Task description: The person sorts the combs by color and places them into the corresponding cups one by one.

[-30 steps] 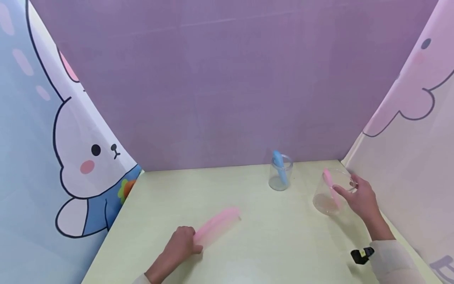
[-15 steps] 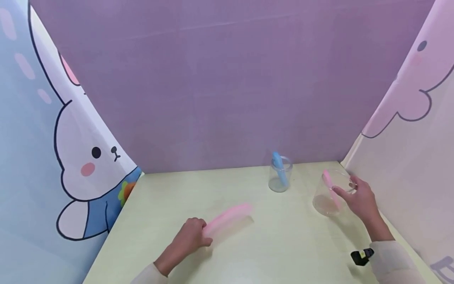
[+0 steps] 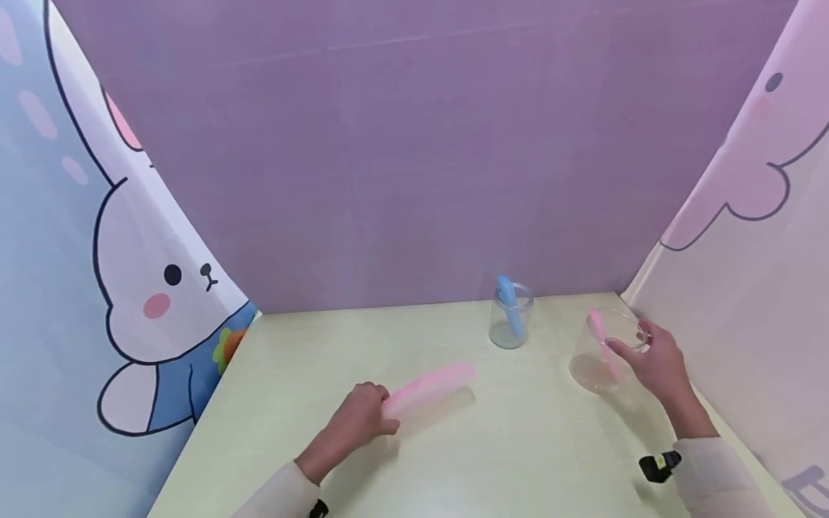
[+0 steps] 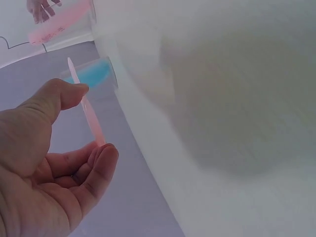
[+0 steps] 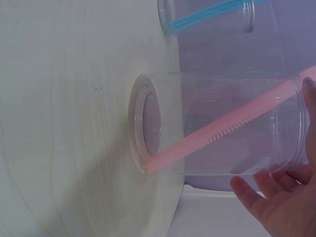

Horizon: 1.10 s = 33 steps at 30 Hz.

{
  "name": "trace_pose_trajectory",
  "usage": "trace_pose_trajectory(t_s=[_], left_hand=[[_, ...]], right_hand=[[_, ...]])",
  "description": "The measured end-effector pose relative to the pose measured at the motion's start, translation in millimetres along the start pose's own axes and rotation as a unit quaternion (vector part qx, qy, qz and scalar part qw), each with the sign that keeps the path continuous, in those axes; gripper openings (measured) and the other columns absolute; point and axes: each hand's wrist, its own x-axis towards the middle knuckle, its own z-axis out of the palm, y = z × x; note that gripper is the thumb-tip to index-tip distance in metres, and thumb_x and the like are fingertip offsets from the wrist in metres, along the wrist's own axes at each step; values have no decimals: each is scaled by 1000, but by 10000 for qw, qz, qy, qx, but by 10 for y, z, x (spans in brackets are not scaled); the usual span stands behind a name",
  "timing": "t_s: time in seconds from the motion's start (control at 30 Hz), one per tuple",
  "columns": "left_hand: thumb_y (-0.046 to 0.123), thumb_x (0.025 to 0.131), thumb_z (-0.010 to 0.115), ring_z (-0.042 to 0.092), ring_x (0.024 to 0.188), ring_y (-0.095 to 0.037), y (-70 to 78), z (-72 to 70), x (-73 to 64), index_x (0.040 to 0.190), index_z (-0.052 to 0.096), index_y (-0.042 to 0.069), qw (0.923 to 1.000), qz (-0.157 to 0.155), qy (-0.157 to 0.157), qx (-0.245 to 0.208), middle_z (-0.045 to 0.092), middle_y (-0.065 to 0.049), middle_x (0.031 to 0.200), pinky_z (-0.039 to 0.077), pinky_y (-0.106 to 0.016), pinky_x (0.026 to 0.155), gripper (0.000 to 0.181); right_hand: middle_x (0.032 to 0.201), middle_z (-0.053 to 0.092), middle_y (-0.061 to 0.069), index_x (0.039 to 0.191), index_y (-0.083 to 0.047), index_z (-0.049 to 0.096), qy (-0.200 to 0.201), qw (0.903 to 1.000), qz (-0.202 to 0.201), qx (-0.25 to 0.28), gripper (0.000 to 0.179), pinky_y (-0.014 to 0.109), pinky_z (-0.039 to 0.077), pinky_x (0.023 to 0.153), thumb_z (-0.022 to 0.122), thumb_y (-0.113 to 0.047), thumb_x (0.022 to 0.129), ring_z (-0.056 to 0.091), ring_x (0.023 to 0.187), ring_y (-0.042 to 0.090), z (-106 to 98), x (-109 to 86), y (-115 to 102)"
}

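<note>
My left hand (image 3: 359, 416) holds a pink comb (image 3: 430, 385) by one end, its free end pointing right and toward the back. The left wrist view shows this comb nearly edge-on, pinched between thumb (image 4: 69, 94) and fingers. With my right hand (image 3: 657, 363) I grip the rim of a large clear plastic jar (image 3: 591, 373) at the right of the table. Inside that jar a second pink comb (image 5: 217, 131) leans diagonally, teeth showing through the wall, its top reaching the rim.
A smaller clear jar (image 3: 507, 335) with a blue comb (image 3: 508, 301) leaning in it stands near the back edge, left of the large jar. A purple wall (image 3: 401, 158) closes off the back. Printed panels rise at the left (image 3: 149, 316) and right (image 3: 732, 280).
My left hand has moved right and toward the back with the pink comb in it. The right hand and the large jar have stayed in place.
</note>
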Motion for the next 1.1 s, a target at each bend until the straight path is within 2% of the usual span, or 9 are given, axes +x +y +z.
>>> trace_pose_trajectory(t_s=[0.4,0.6,0.77,1.0,1.1], left_hand=[[20,70,79,42,62,-10,116,4,111,74,63,7,9999,0,-25,-120,51,2,67,36,-23,54,21],[20,71,80,43,63,-10,181,-43,160,76,64,6,9999,98,34,-64,53,1,68,38,-23,55,22],[18,73,80,41,63,-11,230,-101,211,73,60,7,9998,191,25,-60,50,1,67,35,-23,55,23],[22,74,80,36,63,-10,277,-138,341,70,55,10,9990,404,84,165,42,4,64,32,-23,57,28],[21,74,80,35,63,-10,299,-148,378,70,54,10,9989,454,45,97,39,5,64,31,-23,57,29]], right_hand=[[132,49,48,144,18,38,54,10000,-39,25,85,72,40,94,72,-40,93,49,119,64,-4,-34,-12],[135,46,48,146,17,35,2,10000,-56,44,86,72,40,94,72,-40,94,48,121,64,-15,-44,-43],[136,46,48,146,17,35,-21,10000,-87,38,86,73,40,93,73,-39,93,49,120,64,-26,-58,-67],[135,47,48,146,17,36,32,10000,-93,6,85,72,41,92,72,-40,94,49,119,64,-38,-58,-90],[135,46,48,147,17,35,6,10000,-45,10,85,72,41,92,71,-40,94,48,120,65,-39,-70,-92]])
